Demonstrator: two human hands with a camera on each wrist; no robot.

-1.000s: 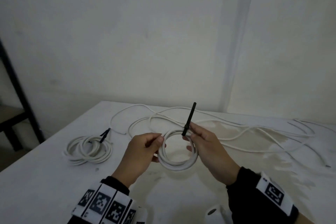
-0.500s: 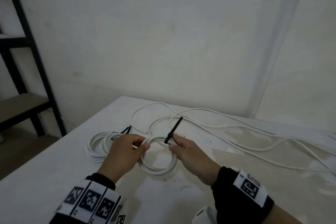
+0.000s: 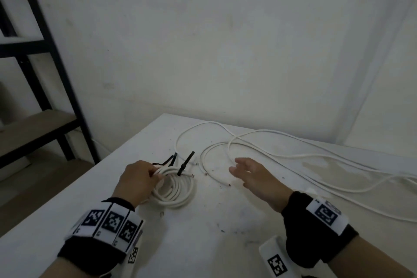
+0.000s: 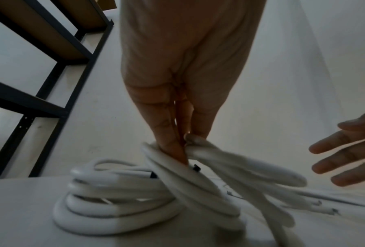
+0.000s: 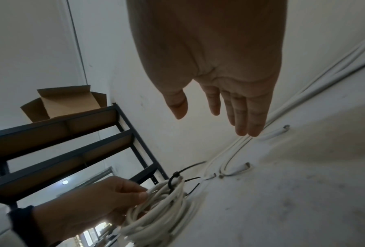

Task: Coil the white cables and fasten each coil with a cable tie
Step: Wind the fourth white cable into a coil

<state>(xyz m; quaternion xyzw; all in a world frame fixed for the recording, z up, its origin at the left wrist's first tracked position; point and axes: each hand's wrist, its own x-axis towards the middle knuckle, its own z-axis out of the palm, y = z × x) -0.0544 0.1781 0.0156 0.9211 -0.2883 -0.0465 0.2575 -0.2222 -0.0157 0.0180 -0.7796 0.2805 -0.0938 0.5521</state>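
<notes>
Two tied coils [image 3: 173, 189], two black ties [image 3: 185, 163], two hands [image 3: 135, 181]

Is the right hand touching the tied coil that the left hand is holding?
Apart. In the head view the right hand hovers open over the loose cable, with bare table between it and the coil gripped by the left hand.
</notes>
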